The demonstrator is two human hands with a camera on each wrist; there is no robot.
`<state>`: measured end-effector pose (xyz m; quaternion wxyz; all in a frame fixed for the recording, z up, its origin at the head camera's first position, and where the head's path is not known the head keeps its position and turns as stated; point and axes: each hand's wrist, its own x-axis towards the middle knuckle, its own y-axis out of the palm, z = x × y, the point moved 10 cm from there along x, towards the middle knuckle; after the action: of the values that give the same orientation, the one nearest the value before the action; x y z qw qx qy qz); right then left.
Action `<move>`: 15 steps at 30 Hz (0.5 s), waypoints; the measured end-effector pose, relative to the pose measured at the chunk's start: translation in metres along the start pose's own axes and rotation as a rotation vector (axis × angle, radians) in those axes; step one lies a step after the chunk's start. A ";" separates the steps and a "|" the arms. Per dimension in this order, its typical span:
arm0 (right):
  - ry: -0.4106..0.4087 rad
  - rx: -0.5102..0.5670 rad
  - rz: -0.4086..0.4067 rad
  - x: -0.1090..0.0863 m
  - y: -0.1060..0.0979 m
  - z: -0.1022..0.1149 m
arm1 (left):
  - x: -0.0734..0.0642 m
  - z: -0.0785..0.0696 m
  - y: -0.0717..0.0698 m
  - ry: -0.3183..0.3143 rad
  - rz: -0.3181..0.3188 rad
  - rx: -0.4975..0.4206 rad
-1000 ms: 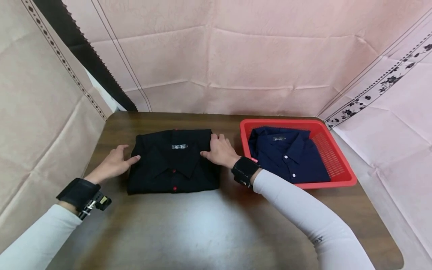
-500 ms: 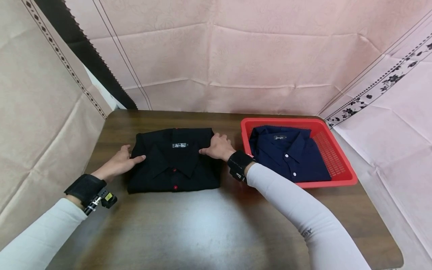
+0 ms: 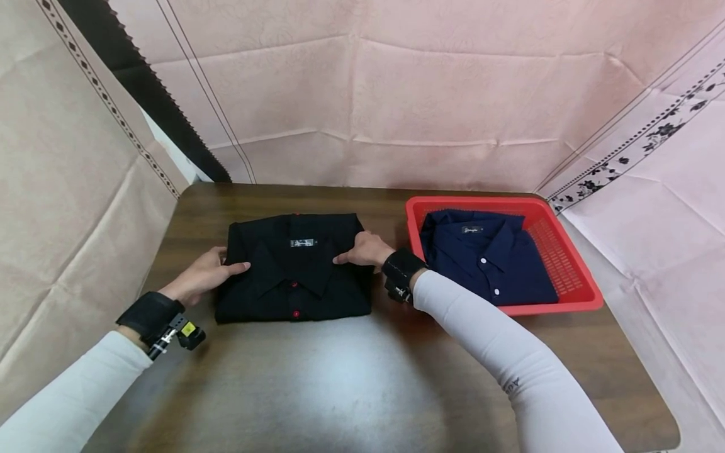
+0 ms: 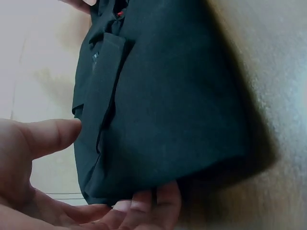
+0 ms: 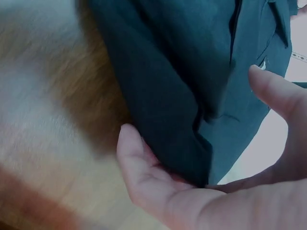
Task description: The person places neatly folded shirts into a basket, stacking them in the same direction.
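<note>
A folded black shirt (image 3: 294, 277) with red buttons and a collar label lies on the table, between my two hands. My left hand (image 3: 206, 275) is at its left edge. In the left wrist view the fingertips (image 4: 141, 200) meet the shirt's side edge, and the straight thumb (image 4: 55, 135) stands apart from them, over the top face. My right hand (image 3: 367, 249) holds the right edge, thumb (image 5: 273, 88) above the cloth and curled fingers (image 5: 139, 163) at the underside. Parts of the right fingers are hidden by the shirt.
A red plastic basket (image 3: 574, 277) stands on the right of the table, holding a folded navy shirt (image 3: 510, 267) with white buttons. The brown wooden table (image 3: 351, 377) has pale patterned cloth (image 3: 430, 107) hanging behind it and at the sides.
My left hand has moved right, up to the black shirt's left edge, its thumb now over the cloth. The right hand's fingers have tucked down round the right edge. The shirt lies almost as before.
</note>
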<state>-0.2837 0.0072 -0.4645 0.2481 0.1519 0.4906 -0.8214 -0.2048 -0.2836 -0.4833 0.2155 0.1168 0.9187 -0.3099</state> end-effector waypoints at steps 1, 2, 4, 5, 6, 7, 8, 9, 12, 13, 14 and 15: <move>0.007 0.015 0.003 0.000 0.001 0.000 | 0.000 0.000 0.001 -0.008 0.012 -0.015; 0.013 0.032 0.009 0.000 0.002 0.001 | 0.000 0.000 0.003 -0.015 0.023 -0.035; 0.023 0.073 0.020 0.000 0.004 0.002 | 0.000 0.000 0.005 -0.015 0.048 -0.084; 0.026 0.092 0.026 0.001 0.005 0.002 | 0.001 0.000 0.006 -0.013 0.056 -0.112; 0.027 0.117 0.030 0.001 0.005 0.003 | 0.001 0.000 0.007 -0.011 0.062 -0.140; 0.034 0.141 0.039 0.001 0.006 0.003 | 0.001 0.000 0.008 -0.010 0.068 -0.175; 0.043 0.167 0.049 0.002 0.008 0.002 | 0.002 0.001 0.008 -0.007 0.070 -0.206; 0.055 0.190 0.056 0.003 0.009 0.001 | 0.002 0.001 0.009 -0.003 0.072 -0.234; 0.096 0.266 0.074 0.004 0.013 -0.002 | 0.003 0.003 0.009 -0.014 0.072 -0.299; 0.109 0.296 0.083 0.005 0.014 -0.003 | 0.003 0.004 0.010 -0.022 0.077 -0.325; 0.121 0.331 0.090 0.005 0.016 -0.004 | 0.003 0.004 0.011 -0.030 0.083 -0.350; 0.129 0.363 0.097 0.005 0.017 -0.005 | 0.003 0.004 0.012 -0.037 0.091 -0.376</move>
<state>-0.2786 0.0031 -0.4817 0.2239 0.2701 0.3417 -0.8719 -0.2024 -0.2768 -0.4939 0.2642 0.1104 0.9499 -0.1250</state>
